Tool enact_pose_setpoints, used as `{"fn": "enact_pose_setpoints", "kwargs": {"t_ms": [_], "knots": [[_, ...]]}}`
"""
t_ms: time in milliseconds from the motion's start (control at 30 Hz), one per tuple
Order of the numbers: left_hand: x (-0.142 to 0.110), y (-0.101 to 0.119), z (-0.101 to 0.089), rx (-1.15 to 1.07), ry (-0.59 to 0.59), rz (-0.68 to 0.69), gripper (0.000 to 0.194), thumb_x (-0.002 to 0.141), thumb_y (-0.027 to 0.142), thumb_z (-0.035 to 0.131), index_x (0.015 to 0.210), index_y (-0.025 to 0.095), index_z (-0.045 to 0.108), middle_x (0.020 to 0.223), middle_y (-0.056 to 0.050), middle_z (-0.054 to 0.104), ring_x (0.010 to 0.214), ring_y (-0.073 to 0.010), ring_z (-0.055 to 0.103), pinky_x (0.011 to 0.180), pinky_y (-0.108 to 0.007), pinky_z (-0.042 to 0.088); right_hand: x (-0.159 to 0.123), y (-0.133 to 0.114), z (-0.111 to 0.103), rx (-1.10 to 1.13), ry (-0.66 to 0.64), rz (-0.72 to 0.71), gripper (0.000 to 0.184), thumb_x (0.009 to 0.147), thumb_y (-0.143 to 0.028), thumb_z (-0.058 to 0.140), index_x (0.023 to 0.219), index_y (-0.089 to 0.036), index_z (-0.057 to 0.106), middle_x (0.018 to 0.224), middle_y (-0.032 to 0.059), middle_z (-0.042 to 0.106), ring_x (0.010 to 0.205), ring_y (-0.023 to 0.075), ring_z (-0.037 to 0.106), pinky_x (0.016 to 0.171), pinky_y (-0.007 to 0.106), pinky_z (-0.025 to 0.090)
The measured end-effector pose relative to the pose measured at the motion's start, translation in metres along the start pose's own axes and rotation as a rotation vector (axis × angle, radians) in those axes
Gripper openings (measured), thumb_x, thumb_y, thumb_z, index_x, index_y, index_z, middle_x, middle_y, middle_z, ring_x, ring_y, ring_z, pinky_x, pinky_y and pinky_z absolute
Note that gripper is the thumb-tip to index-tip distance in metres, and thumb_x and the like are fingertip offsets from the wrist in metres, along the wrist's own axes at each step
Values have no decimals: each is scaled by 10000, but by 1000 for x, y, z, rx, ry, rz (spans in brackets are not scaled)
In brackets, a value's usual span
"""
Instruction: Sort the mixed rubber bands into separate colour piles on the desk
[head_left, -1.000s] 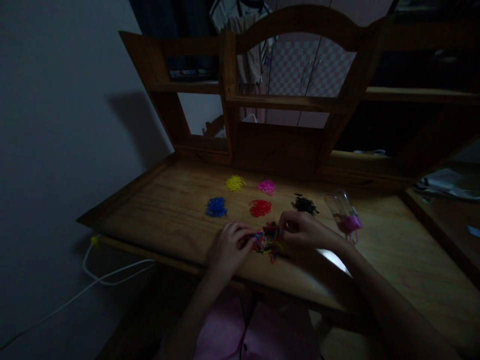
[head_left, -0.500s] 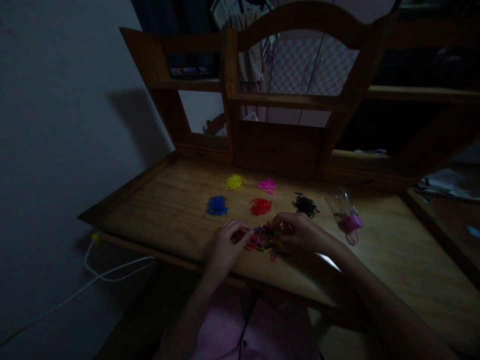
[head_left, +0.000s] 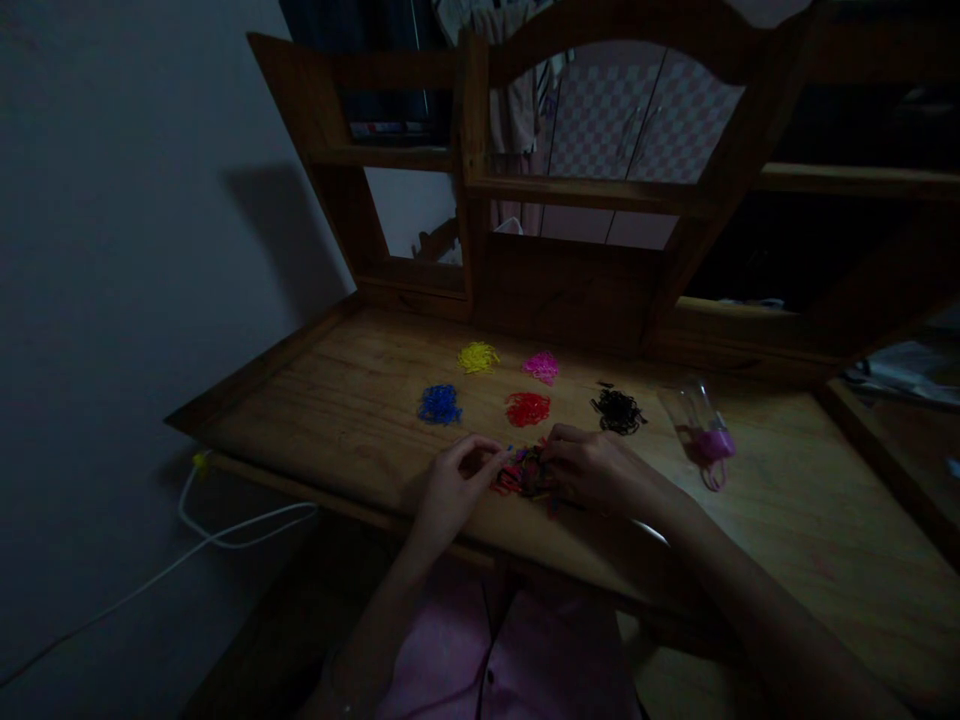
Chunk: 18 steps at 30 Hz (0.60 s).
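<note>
A mixed pile of small coloured rubber bands (head_left: 525,478) lies near the desk's front edge, between my two hands. My left hand (head_left: 461,480) is at the pile's left side, thumb and forefinger closed in a pinch; a tiny blue bit shows at the tips, too small to name. My right hand (head_left: 592,462) reaches into the pile from the right, its bent fingers closed together and what they grip hidden. Beyond the hands lie sorted heaps of rubber bands: blue (head_left: 440,404), red (head_left: 528,408), black (head_left: 618,410), yellow (head_left: 478,357) and pink (head_left: 541,367).
A clear bottle with a pink cap and loop (head_left: 714,443) lies on the wooden desk (head_left: 810,500) at right. A wooden shelf unit (head_left: 577,195) rises along the back. A white cable (head_left: 225,535) hangs at the left edge. The room is dim.
My right hand has moved lower into the mixed pile, covering more of its right side. The left hand's pinch has lifted slightly off the pile. The whole view has shifted a little.
</note>
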<state>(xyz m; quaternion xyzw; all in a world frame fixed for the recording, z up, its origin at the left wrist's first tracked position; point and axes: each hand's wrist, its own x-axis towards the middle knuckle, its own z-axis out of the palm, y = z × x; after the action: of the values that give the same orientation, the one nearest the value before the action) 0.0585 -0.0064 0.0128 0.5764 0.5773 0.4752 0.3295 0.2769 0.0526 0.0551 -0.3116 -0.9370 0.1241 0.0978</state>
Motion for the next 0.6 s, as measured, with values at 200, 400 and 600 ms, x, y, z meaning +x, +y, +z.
{"fn": "enact_pose_setpoints", "kwargs": {"t_ms": [200,400,600], "knots": [[-2,2,2,-2,-20,22,156,829,351,641,870,204,673,884,-10,707,841,-162,662,776,-245,504,3,-8,2,-113,13,52,77,886,-170,513,913,-171,585,909,31,602,632,97,511,549,249,275],[2,4,3,-19,-5,31,149,834,320,627,908,204,685,923,-24,719,879,-179,670,795,-265,522,0,-1,4,-31,62,71,53,856,-171,540,901,-178,567,882,29,599,685,115,531,599,236,318],[11,1,14,9,86,67,109,853,282,594,927,220,643,905,-18,707,852,-171,678,770,-269,535,-2,17,1,101,95,82,114,830,-147,561,929,-184,604,897,32,614,707,122,551,637,231,376]]}}
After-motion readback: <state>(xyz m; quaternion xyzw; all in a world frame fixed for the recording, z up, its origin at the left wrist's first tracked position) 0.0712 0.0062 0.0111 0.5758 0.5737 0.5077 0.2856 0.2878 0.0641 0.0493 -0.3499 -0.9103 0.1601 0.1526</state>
